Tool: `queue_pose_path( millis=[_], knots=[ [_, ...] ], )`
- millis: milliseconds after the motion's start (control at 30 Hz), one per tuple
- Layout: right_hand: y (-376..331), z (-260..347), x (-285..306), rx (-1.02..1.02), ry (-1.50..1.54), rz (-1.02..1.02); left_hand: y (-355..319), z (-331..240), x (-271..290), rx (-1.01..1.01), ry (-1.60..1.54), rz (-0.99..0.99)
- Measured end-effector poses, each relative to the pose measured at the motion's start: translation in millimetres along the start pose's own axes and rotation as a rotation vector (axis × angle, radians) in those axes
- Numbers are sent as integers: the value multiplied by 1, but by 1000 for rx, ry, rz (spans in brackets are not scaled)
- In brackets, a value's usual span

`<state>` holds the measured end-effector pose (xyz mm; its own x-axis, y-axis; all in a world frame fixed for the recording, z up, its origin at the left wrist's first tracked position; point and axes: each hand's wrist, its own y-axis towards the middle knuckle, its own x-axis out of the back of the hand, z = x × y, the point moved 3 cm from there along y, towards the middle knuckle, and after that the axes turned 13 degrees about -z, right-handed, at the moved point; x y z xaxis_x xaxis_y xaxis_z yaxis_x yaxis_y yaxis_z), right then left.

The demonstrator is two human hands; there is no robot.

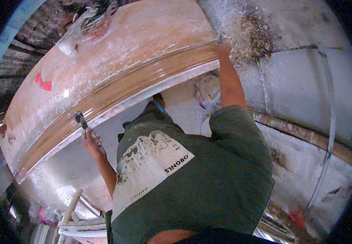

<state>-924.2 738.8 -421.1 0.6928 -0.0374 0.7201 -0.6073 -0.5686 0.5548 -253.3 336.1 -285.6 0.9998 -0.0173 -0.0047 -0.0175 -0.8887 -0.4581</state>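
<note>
Brush [79, 118] in left hand [91, 140] grip, bristles vs board edge [115, 91].

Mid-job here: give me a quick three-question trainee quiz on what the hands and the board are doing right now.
1. True or false: the left hand holds a brush.
2. Where does the right hand rest? A) on the board's end, B) on the ladder, C) on the shirt.
3. Fill in: the brush tip meets the board's lower ____.

Key: 1 true; 2 A; 3 edge.
</note>
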Motion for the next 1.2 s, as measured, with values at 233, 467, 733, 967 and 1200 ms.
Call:
queue_pose_path(
  millis=[233, 467, 733, 967, 1200],
  knots=[
    [0, -122, -37, -582, 324, 284, -25, -4, -123, 54, 73, -12],
    [-66, -16, 120, -628, 615, 303, -58, 9, -229, 107, 210, 41],
    [24, -118, 47, -323, 47, -34, -62, 15, -280, 65, 268, 194],
    [34, 60, 118, -363, 864, 458, -68, 21, -274, 70, 323, 108],
    [27, -103, -38, -125, 465, 371, -56, 38, -243, -24, 639, 185]
  ],
)
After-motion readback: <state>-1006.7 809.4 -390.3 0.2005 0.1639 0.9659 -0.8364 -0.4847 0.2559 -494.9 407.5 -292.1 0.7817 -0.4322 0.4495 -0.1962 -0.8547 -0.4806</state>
